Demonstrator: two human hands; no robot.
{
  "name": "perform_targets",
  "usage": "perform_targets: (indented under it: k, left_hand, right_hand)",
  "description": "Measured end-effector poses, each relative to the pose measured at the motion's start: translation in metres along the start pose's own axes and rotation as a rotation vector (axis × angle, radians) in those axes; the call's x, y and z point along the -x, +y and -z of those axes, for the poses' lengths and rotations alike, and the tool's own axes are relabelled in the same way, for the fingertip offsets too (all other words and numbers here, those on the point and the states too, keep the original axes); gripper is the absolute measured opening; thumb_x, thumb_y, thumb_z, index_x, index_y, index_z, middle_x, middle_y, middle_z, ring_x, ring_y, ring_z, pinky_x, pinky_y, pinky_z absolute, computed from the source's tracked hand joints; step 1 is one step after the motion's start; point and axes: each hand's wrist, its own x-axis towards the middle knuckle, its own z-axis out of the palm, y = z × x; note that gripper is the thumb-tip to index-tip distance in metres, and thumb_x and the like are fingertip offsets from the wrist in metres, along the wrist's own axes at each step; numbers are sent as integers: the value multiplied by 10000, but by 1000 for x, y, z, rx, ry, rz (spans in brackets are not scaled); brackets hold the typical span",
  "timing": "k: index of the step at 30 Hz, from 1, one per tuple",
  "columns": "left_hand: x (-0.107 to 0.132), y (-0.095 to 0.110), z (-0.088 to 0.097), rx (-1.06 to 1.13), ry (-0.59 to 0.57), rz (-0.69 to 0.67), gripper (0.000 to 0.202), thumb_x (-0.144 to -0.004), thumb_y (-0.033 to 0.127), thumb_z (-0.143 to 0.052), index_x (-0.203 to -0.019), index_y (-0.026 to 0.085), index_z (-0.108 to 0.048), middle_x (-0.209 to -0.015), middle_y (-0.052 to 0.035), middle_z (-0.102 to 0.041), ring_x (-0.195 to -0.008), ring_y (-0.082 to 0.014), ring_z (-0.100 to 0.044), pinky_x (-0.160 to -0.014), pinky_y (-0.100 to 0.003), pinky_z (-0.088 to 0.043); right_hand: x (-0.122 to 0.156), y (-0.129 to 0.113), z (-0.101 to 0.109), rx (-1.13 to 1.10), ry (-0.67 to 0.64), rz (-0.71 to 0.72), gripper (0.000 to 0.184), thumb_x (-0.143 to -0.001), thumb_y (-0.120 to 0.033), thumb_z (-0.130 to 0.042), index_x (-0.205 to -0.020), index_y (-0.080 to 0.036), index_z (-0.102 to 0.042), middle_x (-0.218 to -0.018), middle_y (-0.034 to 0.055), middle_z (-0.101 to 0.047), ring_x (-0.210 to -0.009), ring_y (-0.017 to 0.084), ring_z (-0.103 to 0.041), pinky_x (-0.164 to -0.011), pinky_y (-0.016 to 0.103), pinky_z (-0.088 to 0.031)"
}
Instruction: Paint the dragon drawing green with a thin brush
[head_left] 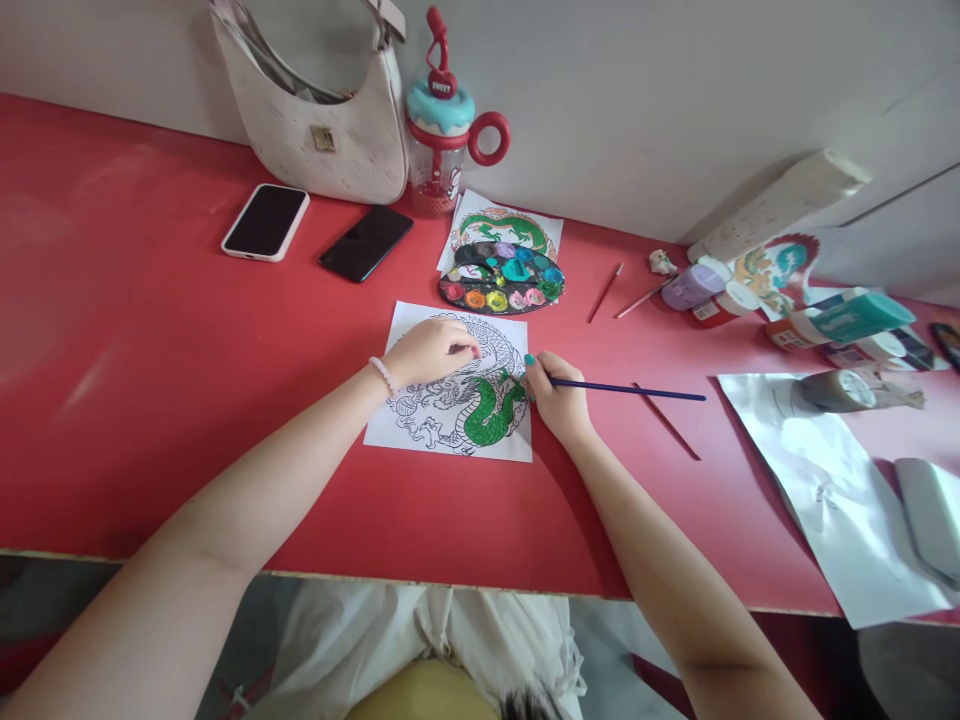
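Note:
A white sheet with a line drawing of a dragon [450, 440] lies on the red table, part of the dragon's body painted green. My left hand [427, 352] rests on the upper left of this sheet, its fingers curled in and nothing visible in them. At the sheet's right edge my right hand [559, 400] is closed around a dark blue paintbrush [637, 388], whose handle points right. The brush tip is hidden behind my fingers. Just beyond the sheet sits a paint palette [496, 300] with several colours, overlapping a painted dragon picture [510, 225].
Thin brushes [604, 293] lie right of the palette, another brush [671, 425] nearer me. Paint jars [697, 283] and a murky jar [834, 390] stand right, by a silvery sheet [840, 500]. Two phones [266, 222], a handbag [322, 130] and a straw cup [439, 150] are behind.

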Motion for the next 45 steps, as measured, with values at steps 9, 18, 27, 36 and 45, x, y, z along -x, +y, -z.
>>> perform_targets:
  k: [9, 18, 27, 36, 45]
  left_hand:
    - [0, 3, 2, 26, -17, 9, 257, -838, 232, -444, -821, 210, -699, -829, -10, -670, -812, -128, -576, -800, -308, -436]
    - [0, 7, 4, 16, -13, 20, 256, -842, 256, -442, -830, 208, -692, -806, -8, -667, -815, -133, -564, -801, -315, -434]
    - [1, 9, 5, 31, -19, 48, 244, -830, 229, -446, -833, 205, -689, -841, -6, -678, -873, -145, -572, -820, -307, -429]
    - [0, 14, 7, 39, -1, 51, 227, -823, 217, -458, -787, 208, -681, -845, -5, -695, -871, -155, -587, -832, -307, -431]
    - [0, 12, 6, 39, -9, 66, 250, -830, 262, -449, -784, 212, -690, -866, -6, -706, -875, -160, -602, -815, -294, -435]
  right_hand:
    - [0, -1, -1, -4, -5, 2, 379, -821, -374, -441, -535, -202, -260, -491, -53, -274, -480, 71, -259, -462, 236, -231]
    - [-1, 1, 0, -68, -55, 9, 383, -816, -413, -433, -545, -202, -263, -489, -51, -290, -491, 74, -259, -469, 236, -221]
    - [-2, 3, -2, -121, -68, 5, 359, -802, -402, -437, -551, -199, -281, -504, -52, -284, -498, 75, -253, -477, 239, -205]
    - [-2, 1, -2, -197, -57, 29, 368, -778, -425, -465, -538, -194, -309, -516, -48, -284, -514, 78, -258, -482, 237, -210]
    - [-12, 10, 0, -403, 9, -65, 390, -763, -494, -473, -564, -210, -294, -487, -70, -248, -433, 66, -246, -426, 230, -222]
